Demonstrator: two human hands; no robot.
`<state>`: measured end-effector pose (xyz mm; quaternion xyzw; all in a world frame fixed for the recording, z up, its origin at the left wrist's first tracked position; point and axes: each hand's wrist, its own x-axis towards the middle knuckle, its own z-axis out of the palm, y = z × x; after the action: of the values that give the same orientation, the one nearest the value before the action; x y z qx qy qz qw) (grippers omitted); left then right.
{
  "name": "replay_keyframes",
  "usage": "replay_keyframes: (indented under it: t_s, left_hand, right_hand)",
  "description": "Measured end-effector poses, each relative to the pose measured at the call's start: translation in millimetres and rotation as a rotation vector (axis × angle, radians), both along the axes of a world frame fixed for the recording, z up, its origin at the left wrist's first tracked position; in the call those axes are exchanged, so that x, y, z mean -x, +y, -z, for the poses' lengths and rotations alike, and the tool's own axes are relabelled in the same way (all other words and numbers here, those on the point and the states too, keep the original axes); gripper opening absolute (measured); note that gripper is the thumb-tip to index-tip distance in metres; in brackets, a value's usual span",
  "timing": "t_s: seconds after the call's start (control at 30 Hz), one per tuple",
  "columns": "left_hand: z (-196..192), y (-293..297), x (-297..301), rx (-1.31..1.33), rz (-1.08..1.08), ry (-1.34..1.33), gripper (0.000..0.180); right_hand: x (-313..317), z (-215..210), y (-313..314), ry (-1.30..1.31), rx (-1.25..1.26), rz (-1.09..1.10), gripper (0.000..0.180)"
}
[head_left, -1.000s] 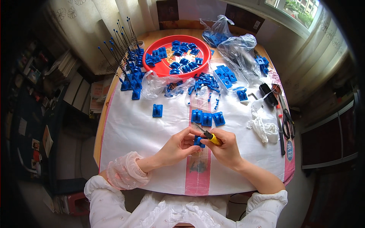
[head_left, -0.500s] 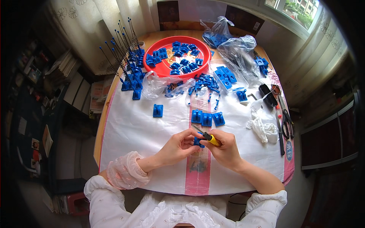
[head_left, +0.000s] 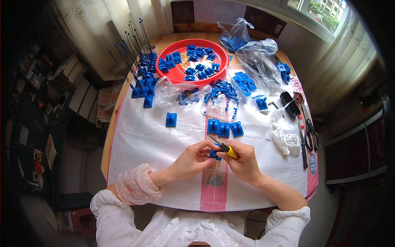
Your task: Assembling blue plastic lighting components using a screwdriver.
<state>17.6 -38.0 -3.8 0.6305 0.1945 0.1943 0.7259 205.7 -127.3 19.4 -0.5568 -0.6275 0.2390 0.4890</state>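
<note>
Between the fingers of my left hand (head_left: pixel 193 158) is a small blue plastic part (head_left: pixel 214 154), mostly hidden by fingertips. My right hand (head_left: pixel 243 161) is closed round a screwdriver with a yellow and black handle (head_left: pixel 231 152); its thin metal shaft points up and left, over the blue part. Just beyond my hands stand three blue square-based pieces in a row: a left one (head_left: pixel 212 126), a middle one (head_left: pixel 224 129) and a right one (head_left: pixel 237 129). Another such blue piece (head_left: pixel 171 120) sits apart, farther left.
A red round tray (head_left: pixel 162 74) with several blue pieces stands at the back. Blue bases with upright black springs (head_left: pixel 138 61) crowd the far left. Plastic bags (head_left: pixel 259 51), small blue parts (head_left: pixel 222 90), a clear box (head_left: pixel 263 88), scissors (head_left: pixel 310 133) and crumpled white cloth (head_left: pixel 282 138) lie beyond and right.
Almost nothing differs. Both hands keep their places with the blue part and the screwdriver; the view has shifted very slightly.
</note>
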Motion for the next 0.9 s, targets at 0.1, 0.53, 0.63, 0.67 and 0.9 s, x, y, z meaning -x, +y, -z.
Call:
replay_keyframes:
  t_s: [0.1, 0.53, 0.63, 0.67, 0.9]
  left_hand:
    - [1.2, 0.0, 0.4, 0.009, -0.002, -0.002, 0.031]
    - [-0.4, 0.2, 0.2, 0.021, 0.001, -0.008, 0.029]
    - [1.6, -0.9, 1.2, 0.015, -0.010, -0.013, 0.029]
    - [1.2, -0.8, 0.8, 0.011, -0.008, -0.009, 0.029]
    - [-1.6, -2.3, -0.4, 0.034, -0.016, 0.005, 0.028]
  right_hand:
    - [1.1, -3.2, -0.3, -0.002, 0.027, 0.009, 0.017]
    - [1.1, -4.8, -0.5, -0.023, 0.003, -0.010, 0.016]
    - [2.8, -5.6, 0.3, -0.006, 0.002, -0.010, 0.016]
    - [2.2, -5.1, -0.1, -0.006, 0.007, -0.006, 0.015]
    - [0.0, 4.6, 0.8, -0.067, -0.075, -0.004, 0.015]
